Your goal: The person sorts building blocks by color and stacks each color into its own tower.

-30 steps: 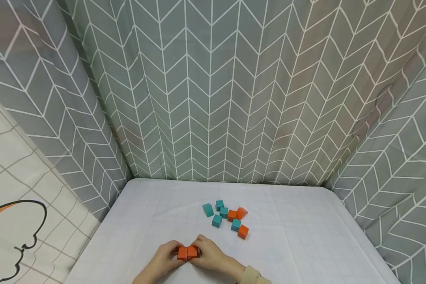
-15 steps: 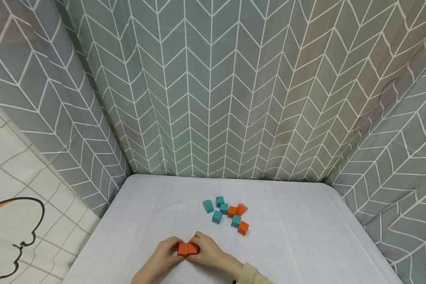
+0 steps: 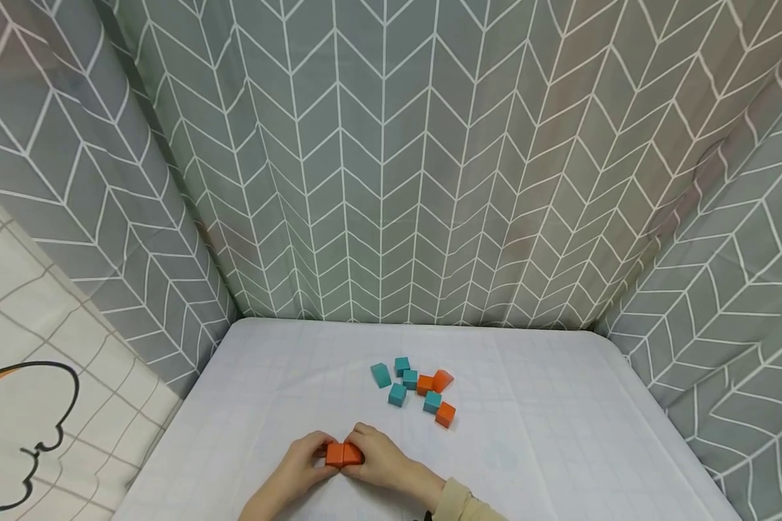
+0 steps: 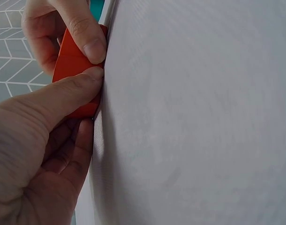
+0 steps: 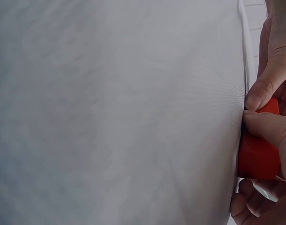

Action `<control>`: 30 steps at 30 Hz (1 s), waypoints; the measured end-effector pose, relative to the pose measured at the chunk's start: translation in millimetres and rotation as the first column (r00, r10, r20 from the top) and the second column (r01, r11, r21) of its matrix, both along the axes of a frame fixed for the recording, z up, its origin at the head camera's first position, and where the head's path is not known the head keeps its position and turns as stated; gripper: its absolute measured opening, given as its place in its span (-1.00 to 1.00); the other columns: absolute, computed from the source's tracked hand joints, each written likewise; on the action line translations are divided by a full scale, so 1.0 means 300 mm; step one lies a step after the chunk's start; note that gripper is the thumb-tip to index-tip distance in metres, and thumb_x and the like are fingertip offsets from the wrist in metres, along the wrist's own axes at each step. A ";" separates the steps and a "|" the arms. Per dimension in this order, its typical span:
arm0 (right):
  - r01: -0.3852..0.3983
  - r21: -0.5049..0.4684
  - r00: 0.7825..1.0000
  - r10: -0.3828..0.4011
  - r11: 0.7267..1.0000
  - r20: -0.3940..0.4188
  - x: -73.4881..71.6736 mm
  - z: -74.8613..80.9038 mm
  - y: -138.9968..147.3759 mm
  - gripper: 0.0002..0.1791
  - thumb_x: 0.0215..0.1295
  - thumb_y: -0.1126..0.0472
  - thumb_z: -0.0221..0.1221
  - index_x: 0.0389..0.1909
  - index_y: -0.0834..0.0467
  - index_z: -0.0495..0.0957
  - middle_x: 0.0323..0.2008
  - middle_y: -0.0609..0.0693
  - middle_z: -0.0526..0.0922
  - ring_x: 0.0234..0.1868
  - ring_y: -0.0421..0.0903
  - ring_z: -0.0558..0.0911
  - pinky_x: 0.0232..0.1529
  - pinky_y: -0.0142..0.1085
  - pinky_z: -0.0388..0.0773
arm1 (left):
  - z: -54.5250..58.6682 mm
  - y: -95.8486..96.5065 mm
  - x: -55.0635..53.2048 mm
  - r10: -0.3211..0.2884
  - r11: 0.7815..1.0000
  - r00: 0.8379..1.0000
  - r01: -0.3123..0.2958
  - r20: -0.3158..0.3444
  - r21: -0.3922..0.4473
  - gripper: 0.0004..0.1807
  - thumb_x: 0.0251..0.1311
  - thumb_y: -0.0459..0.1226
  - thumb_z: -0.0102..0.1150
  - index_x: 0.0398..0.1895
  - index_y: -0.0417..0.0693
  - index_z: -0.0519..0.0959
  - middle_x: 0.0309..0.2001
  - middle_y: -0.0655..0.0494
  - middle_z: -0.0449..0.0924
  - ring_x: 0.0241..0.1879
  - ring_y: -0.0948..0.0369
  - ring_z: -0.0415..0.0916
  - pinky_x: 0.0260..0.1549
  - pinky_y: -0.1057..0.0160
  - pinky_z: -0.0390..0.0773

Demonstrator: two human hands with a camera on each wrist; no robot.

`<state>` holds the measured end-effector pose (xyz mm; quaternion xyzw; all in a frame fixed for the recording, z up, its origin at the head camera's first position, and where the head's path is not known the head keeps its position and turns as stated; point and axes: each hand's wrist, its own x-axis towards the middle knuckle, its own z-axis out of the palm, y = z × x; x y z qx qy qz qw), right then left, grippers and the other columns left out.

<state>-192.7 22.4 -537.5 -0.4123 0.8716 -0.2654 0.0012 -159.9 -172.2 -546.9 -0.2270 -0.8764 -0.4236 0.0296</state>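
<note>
Two orange blocks sit side by side on the white table near its front, their faces meeting. My left hand (image 3: 302, 465) grips the left orange block (image 3: 334, 454) with its thumb on the near side. From the other side my right hand (image 3: 383, 461) holds the right orange block (image 3: 352, 454). In the left wrist view both thumbs press on the orange faces, the left thumb (image 4: 70, 93) below the other. The right wrist view shows the right thumb (image 5: 269, 125) on the red-orange block (image 5: 259, 157), low against the tabletop. Fingers hide the blocks' outer ends.
Beyond the hands lie several teal blocks, among them a slanted teal one (image 3: 381, 375) and a teal cube (image 3: 397, 394). Orange cubes (image 3: 445, 414) and a pointed orange block (image 3: 442, 380) lie among them. Patterned curtains (image 3: 391, 181) surround the white table (image 3: 547, 434).
The head view has tilted slightly, so the table and loose blocks appear higher. Both hands keep their hold on the two orange blocks, with hardly any movement.
</note>
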 end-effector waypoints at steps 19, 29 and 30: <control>-0.011 0.106 0.948 0.044 0.994 -0.316 -0.081 0.300 0.024 -0.38 -0.04 -0.17 0.23 -0.04 0.16 0.46 -0.16 -0.09 0.48 -0.17 -0.20 0.43 -0.11 -0.47 0.40 | 0.000 0.004 -0.007 0.021 1.000 1.000 -0.020 0.021 -0.015 -0.68 -0.12 -0.20 0.34 -0.27 -0.04 0.50 -0.28 0.20 0.53 -0.26 0.30 0.47 -0.25 0.33 0.52; 0.133 -0.058 0.956 -0.143 0.989 -0.254 -0.212 0.418 0.153 -0.40 -0.03 -0.08 0.27 -0.04 0.24 0.45 -0.17 -0.04 0.47 -0.12 -0.15 0.42 -0.09 -0.36 0.43 | 0.004 0.003 -0.011 0.043 0.998 0.993 -0.037 0.108 -0.057 -0.67 -0.14 -0.23 0.35 -0.26 -0.05 0.50 -0.26 0.20 0.52 -0.26 0.30 0.47 -0.27 0.36 0.52; 0.150 -0.073 0.957 -0.163 0.986 -0.241 -0.220 0.420 0.169 -0.40 -0.04 -0.06 0.27 -0.04 0.24 0.45 -0.17 -0.03 0.47 -0.12 -0.14 0.42 -0.10 -0.35 0.43 | 0.004 0.002 -0.009 0.043 0.998 0.993 -0.037 0.109 -0.059 -0.66 -0.14 -0.23 0.35 -0.25 -0.05 0.50 -0.26 0.20 0.52 -0.26 0.30 0.47 -0.27 0.36 0.52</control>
